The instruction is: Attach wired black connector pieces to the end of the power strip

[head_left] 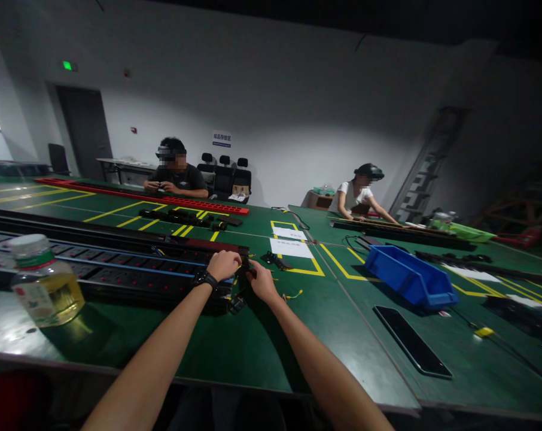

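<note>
A long black strip assembly (131, 276) lies on the green surface (343, 335), running from the left edge of the view to just in front of the person. Its upper side bears rows of dark modules dotted with small red points, with thin blue lines running lengthwise between them. A dark reddish strip (212, 245) lies along its far side near the right end.

At that end, the left hand (225, 264) and right hand (261, 281) are close together, fingers curled inward; what they pinch is too small and hidden to tell. A black watch (204, 279) circles the left wrist. Just below the hands sits a small black part (236, 305), and a yellow-green wire (294, 296) extends to the right.

A clear bottle (49, 281) of yellow liquid, white-capped, stands in front of the assembly and hides a stretch of it. Beyond the hands lie 2 white paper sheets (291, 247) amid yellow tape lines (307, 273). To the right are a blue bin (408, 275) and, nearer, a dark-screened phone (412, 341).

Farther back, 2 people work: 1 in black (190, 179) behind a red slotted rail (140, 194), 1 in white (354, 194) leaning over a long dark bar (387, 232).
</note>
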`<state>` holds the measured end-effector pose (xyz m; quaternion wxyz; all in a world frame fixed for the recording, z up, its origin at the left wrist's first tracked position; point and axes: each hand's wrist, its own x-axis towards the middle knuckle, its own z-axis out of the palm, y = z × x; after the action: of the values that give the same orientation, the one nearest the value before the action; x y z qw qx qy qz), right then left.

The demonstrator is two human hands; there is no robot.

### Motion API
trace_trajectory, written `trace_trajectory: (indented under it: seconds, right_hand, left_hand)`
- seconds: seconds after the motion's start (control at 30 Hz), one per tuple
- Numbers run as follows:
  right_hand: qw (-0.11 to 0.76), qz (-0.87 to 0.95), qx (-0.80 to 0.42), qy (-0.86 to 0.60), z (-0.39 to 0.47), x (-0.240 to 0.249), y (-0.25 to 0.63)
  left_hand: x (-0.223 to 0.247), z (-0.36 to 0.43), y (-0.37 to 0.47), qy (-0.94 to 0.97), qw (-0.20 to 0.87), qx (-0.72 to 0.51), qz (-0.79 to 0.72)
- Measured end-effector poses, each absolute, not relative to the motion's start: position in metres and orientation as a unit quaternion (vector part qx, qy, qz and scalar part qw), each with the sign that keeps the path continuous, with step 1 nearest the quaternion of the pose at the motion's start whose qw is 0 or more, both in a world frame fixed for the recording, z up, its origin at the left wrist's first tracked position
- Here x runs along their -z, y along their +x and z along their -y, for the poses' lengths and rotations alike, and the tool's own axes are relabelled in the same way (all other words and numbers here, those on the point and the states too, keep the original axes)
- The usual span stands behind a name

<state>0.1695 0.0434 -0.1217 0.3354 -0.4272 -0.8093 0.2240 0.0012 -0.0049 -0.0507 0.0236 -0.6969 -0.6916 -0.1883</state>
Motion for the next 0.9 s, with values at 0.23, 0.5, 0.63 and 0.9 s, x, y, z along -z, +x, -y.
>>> trace_trajectory:
  seconds: [0.23, 0.5, 0.63, 0.9]
  right_hand:
    - [0.325, 0.830, -0.219, -0.396, -0.0431, 0.1212, 0.1719]
    - [0.323, 0.844, -0.225, -0.364, -0.0403, 0.1183, 0.1743]
    - [0.317, 0.850, -0.215, -0.362, -0.0400, 0.1193, 0.1735]
    - [0.283, 0.868, -0.222, -0.343, -0.0378, 0.1195, 0.1735]
  left_hand:
    - [0.0505, 0.0063, 0.0019, -0.698, 0.024, 0.187, 0.691]
    - [0.0524, 0.0065, 0.0025, -0.685, 0.019, 0.198, 0.701]
    - [0.0509, 0.0077, 0.0034, -0.683, 0.013, 0.200, 0.702]
    - [0.0491, 0.0106, 0.0044, -0.675, 0.016, 0.205, 0.708]
